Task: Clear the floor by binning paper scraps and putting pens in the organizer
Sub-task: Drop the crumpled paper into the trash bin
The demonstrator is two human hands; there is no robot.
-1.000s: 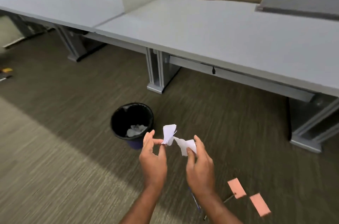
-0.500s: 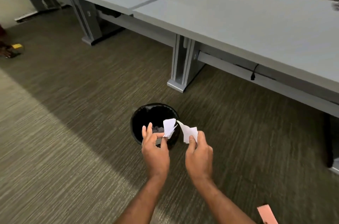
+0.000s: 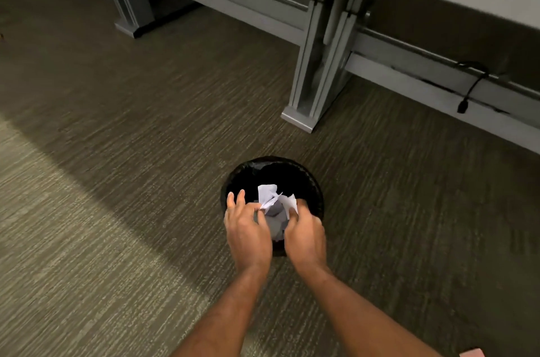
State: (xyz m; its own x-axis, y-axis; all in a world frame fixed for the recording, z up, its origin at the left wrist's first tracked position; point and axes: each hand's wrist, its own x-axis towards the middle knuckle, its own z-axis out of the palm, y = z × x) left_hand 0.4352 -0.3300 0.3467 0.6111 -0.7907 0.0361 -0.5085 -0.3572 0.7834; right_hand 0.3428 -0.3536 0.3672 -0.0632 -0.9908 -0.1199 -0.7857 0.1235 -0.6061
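bin (image 3: 309, 181) mouth open | carpet (image 3: 117, 181) clear around | desk leg (image 3: 318, 64) behind

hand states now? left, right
Left hand: closed on a paper scrap, over the bin.
Right hand: closed on another scrap.

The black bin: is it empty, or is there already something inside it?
Not empty. The black bin stands upright on the carpet, and pale crumpled paper lies inside, below the white scraps held over its mouth.

A grey desk leg (image 3: 317, 64) stands on brown carpet (image 3: 117, 152), a black cable (image 3: 470, 88) dangling to its right.
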